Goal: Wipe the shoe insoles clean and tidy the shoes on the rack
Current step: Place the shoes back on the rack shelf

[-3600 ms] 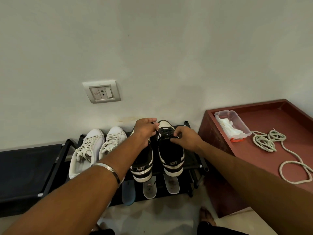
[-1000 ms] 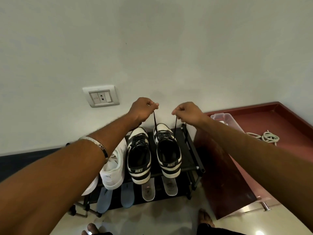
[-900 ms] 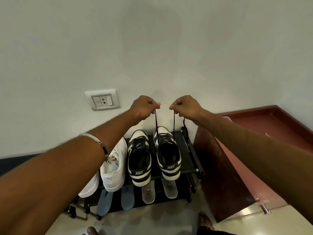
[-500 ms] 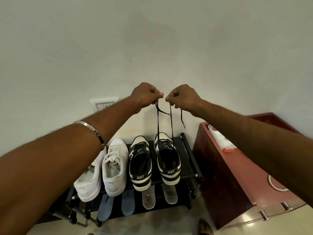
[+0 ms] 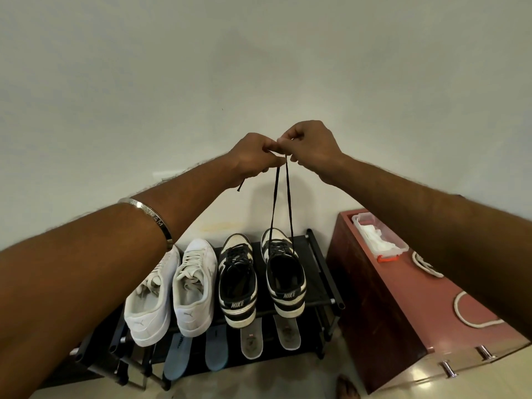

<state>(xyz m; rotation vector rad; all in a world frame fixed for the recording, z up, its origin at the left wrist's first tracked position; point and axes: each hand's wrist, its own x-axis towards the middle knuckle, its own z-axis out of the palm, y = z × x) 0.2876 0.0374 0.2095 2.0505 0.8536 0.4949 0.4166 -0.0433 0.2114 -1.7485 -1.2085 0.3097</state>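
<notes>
Left hand (image 5: 253,155) and right hand (image 5: 309,148) both pinch thin black shoelace (image 5: 280,203) ends, 12 o'clock above black-and-white leather sneaker (image 5: 283,272). Lace likely limp, light, slippery; grip near tips.

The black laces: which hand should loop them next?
Probably the right hand: its fingertips pinch the black laces at the top, above the left hand, whose grip has a loose end dangling.

Black laces (image 5: 280,197) of the right-hand black-and-white sneaker (image 5: 283,273) are pinched high by the left hand (image 5: 254,156) and right hand (image 5: 312,148), fingertips touching; four shoes are lined on the black rack (image 5: 322,272).
</notes>
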